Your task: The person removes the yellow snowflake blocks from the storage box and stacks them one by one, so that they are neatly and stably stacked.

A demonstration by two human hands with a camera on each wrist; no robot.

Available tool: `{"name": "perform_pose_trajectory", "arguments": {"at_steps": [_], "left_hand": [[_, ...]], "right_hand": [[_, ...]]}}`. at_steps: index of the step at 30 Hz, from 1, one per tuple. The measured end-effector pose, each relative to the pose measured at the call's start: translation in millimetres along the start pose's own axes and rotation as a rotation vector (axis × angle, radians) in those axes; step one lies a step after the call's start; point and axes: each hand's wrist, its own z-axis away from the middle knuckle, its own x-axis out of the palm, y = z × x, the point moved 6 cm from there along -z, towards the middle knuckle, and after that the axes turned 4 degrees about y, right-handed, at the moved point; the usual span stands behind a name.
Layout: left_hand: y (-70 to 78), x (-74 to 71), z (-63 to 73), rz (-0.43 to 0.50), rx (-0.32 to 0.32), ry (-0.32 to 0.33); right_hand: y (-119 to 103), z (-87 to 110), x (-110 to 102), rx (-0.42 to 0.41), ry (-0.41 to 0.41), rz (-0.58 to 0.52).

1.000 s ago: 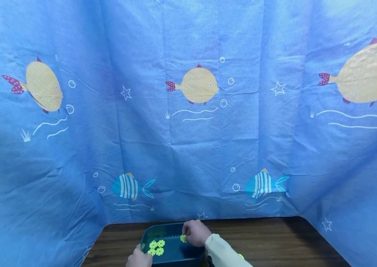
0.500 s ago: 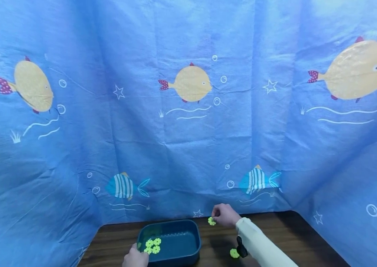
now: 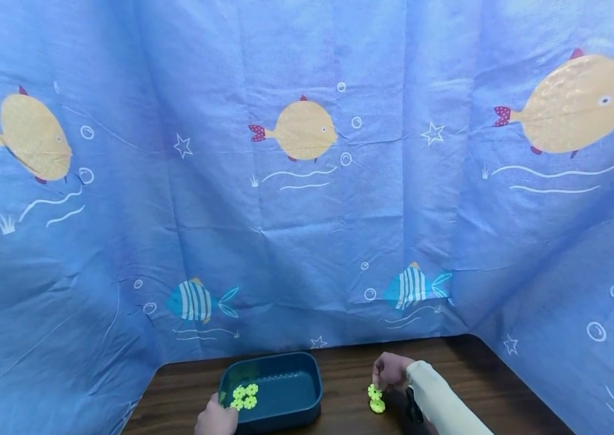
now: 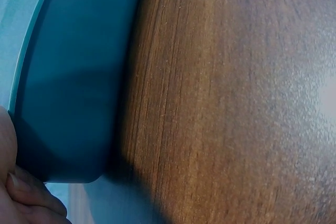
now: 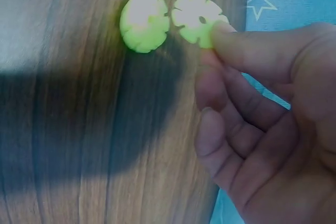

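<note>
My left hand (image 3: 217,418) grips the near left corner of a dark teal plastic tub (image 3: 290,388); in the left wrist view its thumb is at the rim and fingers curl below. Several yellow-green snowflake discs (image 3: 245,396) lie together in the tub's left part. To the right of the tub, my right hand (image 3: 392,371) pinches one yellow-green notched snowflake disc (image 5: 193,15) between thumb and index finger, flat face towards the wrist camera. Close beside it, a thicker-looking yellow-green disc (image 5: 145,23) of the same kind lies on the table.
The dark brown wood-grain table (image 3: 339,386) carries the tub and the loose disc. A blue cloth (image 3: 307,254) printed with fish hangs behind the table and along both sides. A black band (image 3: 413,407) sits on the right wrist, below a pale sleeve (image 3: 443,399).
My right hand has moved from over the tub rightward and then down towards the table, carrying the pinched snowflake disc to the one lying there. My left hand stays at the tub's corner.
</note>
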Motion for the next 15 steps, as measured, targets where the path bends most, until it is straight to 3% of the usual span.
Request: {"name": "perform_pose_trajectory", "arguments": {"at_steps": [6, 15], "left_hand": [[-3.2, 1.2, -1.4, 0.001, 0.002, 0.001], [-1.9, 2.0, -2.8, -0.001, 0.004, -0.002]], "right_hand": [[8.6, 4.3, 10.5, 0.083, -0.087, -0.045], [14.5, 8.7, 14.8, 0.075, -0.006, -0.012]]}}
